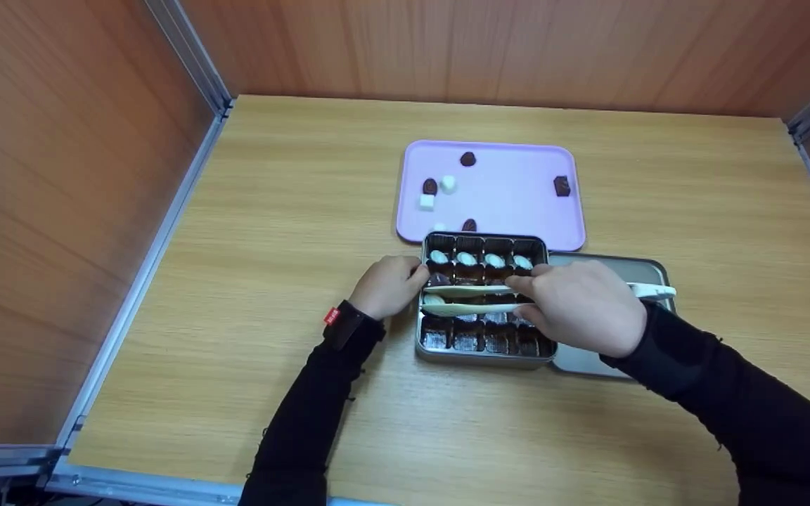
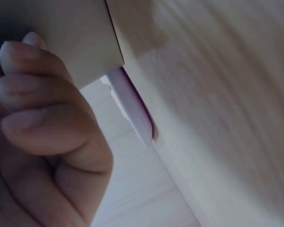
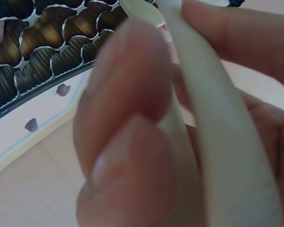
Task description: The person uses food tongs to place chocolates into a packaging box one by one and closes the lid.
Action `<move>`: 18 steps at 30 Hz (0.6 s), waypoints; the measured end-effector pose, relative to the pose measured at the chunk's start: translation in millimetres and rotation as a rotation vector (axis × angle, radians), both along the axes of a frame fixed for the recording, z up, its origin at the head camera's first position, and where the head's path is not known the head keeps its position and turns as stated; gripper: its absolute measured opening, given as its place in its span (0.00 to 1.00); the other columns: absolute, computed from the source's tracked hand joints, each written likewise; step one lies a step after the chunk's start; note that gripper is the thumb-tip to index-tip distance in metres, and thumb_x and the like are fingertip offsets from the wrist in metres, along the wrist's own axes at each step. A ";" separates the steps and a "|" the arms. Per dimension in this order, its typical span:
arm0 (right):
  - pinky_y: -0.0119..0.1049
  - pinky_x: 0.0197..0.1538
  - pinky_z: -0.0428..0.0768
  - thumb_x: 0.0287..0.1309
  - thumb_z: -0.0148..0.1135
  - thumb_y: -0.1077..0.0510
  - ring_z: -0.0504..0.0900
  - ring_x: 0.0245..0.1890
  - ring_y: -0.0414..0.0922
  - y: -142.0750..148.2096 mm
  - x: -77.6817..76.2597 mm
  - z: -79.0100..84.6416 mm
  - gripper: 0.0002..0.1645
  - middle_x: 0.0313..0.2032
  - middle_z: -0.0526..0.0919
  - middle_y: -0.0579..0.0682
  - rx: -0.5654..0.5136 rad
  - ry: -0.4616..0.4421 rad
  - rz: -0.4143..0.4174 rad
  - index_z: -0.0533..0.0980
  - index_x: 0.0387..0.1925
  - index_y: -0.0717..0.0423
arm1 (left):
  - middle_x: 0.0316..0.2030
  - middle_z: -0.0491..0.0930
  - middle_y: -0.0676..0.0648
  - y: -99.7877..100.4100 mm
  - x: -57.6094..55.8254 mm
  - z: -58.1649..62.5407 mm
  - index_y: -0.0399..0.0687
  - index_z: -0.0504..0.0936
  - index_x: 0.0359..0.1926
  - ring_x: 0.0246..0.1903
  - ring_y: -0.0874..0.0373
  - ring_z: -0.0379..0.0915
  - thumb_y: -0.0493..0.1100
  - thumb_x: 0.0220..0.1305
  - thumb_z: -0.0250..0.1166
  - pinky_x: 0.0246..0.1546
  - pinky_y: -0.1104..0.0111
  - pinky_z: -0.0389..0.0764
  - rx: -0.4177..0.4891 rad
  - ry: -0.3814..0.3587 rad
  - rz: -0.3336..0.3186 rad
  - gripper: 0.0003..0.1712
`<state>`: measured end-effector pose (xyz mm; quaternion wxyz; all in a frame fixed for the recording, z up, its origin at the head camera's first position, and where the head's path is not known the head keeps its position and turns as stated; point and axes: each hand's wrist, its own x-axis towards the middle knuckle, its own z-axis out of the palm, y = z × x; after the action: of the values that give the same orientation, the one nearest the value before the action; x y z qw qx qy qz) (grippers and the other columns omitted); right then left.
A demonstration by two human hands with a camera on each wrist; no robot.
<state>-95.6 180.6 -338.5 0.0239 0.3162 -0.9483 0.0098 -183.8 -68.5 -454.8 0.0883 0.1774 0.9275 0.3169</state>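
My right hand [image 1: 591,306] grips pale plastic tongs [image 1: 475,290], thumb and fingers along their arms, which stretch leftward across a metal tin [image 1: 482,360] with a dark divided insert. Between the tong tips, over a left-side compartment, lies a white chocolate [image 1: 434,300]. Just above it in the head view sits a dark chocolate [image 1: 439,280]. Several pale oval pieces [image 1: 466,258] fill the tin's far row; the near row shows bare compartments. At the tin's left side my left hand [image 1: 389,284] holds the wall, its curled fingers [image 2: 42,127] against the metal in the left wrist view.
Behind the tin lies a purple tray [image 1: 517,151] bearing scattered dark chocolates [image 1: 562,185] and white pieces [image 1: 427,202]. A flat metal lid [image 1: 612,263] sits on the table at the tin's right, partly under my right arm. Wooden panels [image 1: 489,49] enclose the table.
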 end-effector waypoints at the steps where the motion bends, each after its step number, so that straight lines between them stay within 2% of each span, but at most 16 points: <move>1: 0.32 0.15 0.59 0.55 0.68 0.53 0.67 0.15 0.39 0.3 -0.2 0.4 0.18 0.23 0.81 0.50 -0.004 -0.010 -0.002 0.83 0.47 0.55 | 0.16 0.61 0.54 0.0 0.0 0.0 0.54 0.63 0.17 0.21 0.58 0.64 0.48 0.69 0.48 0.26 0.67 0.64 -0.002 0.000 0.000 0.21; 6: 0.30 0.16 0.56 0.56 0.67 0.52 0.61 0.14 0.37 2.2 -2.0 2.0 0.21 0.22 0.80 0.49 -0.003 -0.059 -0.017 0.82 0.50 0.57 | 0.16 0.63 0.54 0.5 0.4 1.4 0.54 0.64 0.17 0.21 0.57 0.66 0.48 0.70 0.48 0.27 0.67 0.65 -0.009 -0.013 0.003 0.21; 12: 0.30 0.16 0.56 0.57 0.67 0.52 0.60 0.13 0.37 3.5 -5.5 2.8 0.21 0.20 0.77 0.47 -0.002 -0.099 -0.024 0.82 0.51 0.56 | 0.16 0.64 0.55 0.3 0.1 1.4 0.54 0.65 0.18 0.21 0.57 0.66 0.49 0.70 0.48 0.27 0.67 0.66 -0.006 -0.021 0.007 0.21; 16: 0.32 0.19 0.65 0.59 0.66 0.50 0.66 0.17 0.36 8.8 -17.6 6.9 0.21 0.26 0.82 0.47 -0.034 -0.236 -0.022 0.82 0.52 0.54 | 0.17 0.63 0.54 0.0 -0.2 0.5 0.53 0.66 0.18 0.22 0.57 0.67 0.49 0.70 0.48 0.28 0.66 0.67 -0.012 -0.016 0.006 0.20; 18: 0.33 0.23 0.71 0.61 0.63 0.50 0.70 0.20 0.36 14.8 -28.9 10.9 0.22 0.30 0.84 0.47 -0.065 -0.364 -0.019 0.80 0.54 0.55 | 0.17 0.64 0.54 0.0 0.1 0.4 0.52 0.68 0.20 0.22 0.57 0.67 0.48 0.71 0.48 0.29 0.65 0.69 -0.011 -0.023 0.004 0.20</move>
<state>-124.5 195.4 -327.6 -0.1380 0.2994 -0.9391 0.0974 -183.7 -68.6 -454.4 0.0992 0.1717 0.9286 0.3137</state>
